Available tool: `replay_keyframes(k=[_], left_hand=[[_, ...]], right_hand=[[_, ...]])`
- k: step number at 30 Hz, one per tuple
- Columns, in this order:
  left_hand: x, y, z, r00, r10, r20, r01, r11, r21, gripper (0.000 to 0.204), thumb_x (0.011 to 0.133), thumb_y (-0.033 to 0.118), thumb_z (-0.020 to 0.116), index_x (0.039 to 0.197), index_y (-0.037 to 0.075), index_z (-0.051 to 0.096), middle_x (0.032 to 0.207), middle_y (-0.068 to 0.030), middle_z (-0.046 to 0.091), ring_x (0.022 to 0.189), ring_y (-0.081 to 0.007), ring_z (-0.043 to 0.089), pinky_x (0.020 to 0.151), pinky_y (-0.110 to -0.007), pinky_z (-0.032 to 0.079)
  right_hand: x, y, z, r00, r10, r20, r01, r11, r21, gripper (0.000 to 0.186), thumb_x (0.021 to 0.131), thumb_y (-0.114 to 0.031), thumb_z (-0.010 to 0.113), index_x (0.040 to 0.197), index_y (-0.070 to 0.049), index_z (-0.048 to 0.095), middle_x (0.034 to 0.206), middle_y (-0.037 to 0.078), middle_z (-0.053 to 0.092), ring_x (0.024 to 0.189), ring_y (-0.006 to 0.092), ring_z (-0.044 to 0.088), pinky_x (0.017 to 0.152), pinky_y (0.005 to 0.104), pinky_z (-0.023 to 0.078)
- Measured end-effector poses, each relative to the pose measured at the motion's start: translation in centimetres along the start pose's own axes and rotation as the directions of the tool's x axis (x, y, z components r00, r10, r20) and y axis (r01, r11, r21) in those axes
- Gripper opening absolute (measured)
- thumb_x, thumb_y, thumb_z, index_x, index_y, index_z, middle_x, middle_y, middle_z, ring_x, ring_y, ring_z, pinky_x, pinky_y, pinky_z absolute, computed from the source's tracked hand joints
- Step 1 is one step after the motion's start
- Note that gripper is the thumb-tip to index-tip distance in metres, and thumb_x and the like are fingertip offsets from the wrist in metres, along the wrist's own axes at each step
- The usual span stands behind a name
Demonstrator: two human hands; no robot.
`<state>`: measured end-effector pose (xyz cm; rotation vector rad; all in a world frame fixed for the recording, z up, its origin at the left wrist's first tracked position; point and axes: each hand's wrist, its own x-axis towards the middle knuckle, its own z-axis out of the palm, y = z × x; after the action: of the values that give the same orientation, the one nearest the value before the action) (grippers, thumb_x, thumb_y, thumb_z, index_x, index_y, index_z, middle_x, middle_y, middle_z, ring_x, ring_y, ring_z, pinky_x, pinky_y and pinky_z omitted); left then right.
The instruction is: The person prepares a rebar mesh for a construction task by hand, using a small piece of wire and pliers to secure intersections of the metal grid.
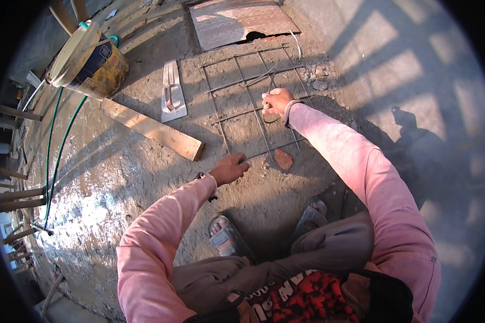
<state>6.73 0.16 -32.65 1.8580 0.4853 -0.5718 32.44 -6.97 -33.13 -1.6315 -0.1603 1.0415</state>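
A grid of thin steel rebar (258,110) lies on the rough ground in front of me, its bars crossing in squares. My left hand (230,168) is closed at the grid's near left corner, fingers curled at the end of the nearest bar. Over the right part of the grid, my right hand (277,102) is closed around a slim metal tool that looks like pincers (271,82). Its upper part sticks out beyond the fist and a curved part shows below; the fingers hide its middle. A thin wire (261,78) lies across the far bars.
Left of the grid are a steel trowel (172,94) and a wooden plank (156,129). A dirty bucket (99,67) stands farther left, beside a green hose (64,137). A brick piece (283,159) lies near the grid; a patterned board (240,21) lies beyond; a wall (415,81) rises right.
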Motion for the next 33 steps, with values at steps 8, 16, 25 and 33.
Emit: replay_keyframes(k=[8, 16, 25, 33], left_hand=[[-0.1, -0.8, 0.5, 0.999, 0.015, -0.032, -0.017, 0.999, -0.044, 0.043, 0.09, 0.039, 0.05, 0.097, -0.002, 0.057, 0.081, -0.0148, 0.064, 0.071, -0.0224, 0.064, 0.068, -0.039, 0.048], [0.6, -0.6, 0.6, 1.0, -0.019, 0.023, 0.02, 0.999, -0.049, 0.042, 0.091, 0.04, 0.052, 0.098, -0.001, 0.058, 0.09, -0.0099, 0.063, 0.079, -0.0174, 0.063, 0.071, -0.033, 0.048], [1.2, -1.3, 0.3, 1.0, -0.007, 0.01, 0.007, 1.0, -0.025, 0.042, 0.091, 0.041, 0.052, 0.101, 0.0, 0.056, 0.09, -0.0096, 0.063, 0.078, -0.017, 0.063, 0.07, -0.033, 0.048], [3.6, -1.4, -2.3, 0.946, 0.052, -0.321, -0.037, 0.998, 0.052, 0.044, 0.084, 0.031, 0.061, 0.116, 0.001, 0.052, 0.096, -0.0192, 0.063, 0.09, -0.0319, 0.063, 0.083, -0.041, 0.046]], right_hand=[[0.9, -0.6, -0.8, 0.99, 0.039, 0.132, -0.056, 0.99, 0.126, 0.021, 0.092, -0.01, 0.055, 0.102, 0.007, 0.049, 0.087, 0.014, 0.061, 0.069, 0.02, 0.062, 0.062, 0.0352, 0.059], [1.4, -0.7, -2.1, 0.973, 0.018, 0.229, -0.03, 0.998, 0.05, 0.013, 0.086, -0.004, 0.058, 0.092, 0.007, 0.054, 0.087, 0.015, 0.062, 0.075, 0.0226, 0.064, 0.063, 0.0343, 0.058], [0.4, 0.5, 1.6, 0.989, -0.004, 0.147, -0.017, 0.99, 0.142, 0.02, 0.086, -0.001, 0.058, 0.097, 0.013, 0.048, 0.092, 0.021, 0.059, 0.08, 0.0284, 0.065, 0.07, 0.0383, 0.059], [-0.3, 1.3, 0.2, 0.983, 0.024, 0.181, -0.049, 0.989, 0.137, 0.026, 0.085, -0.008, 0.062, 0.1, 0.011, 0.051, 0.086, 0.019, 0.061, 0.077, 0.0271, 0.065, 0.07, 0.0381, 0.058]])
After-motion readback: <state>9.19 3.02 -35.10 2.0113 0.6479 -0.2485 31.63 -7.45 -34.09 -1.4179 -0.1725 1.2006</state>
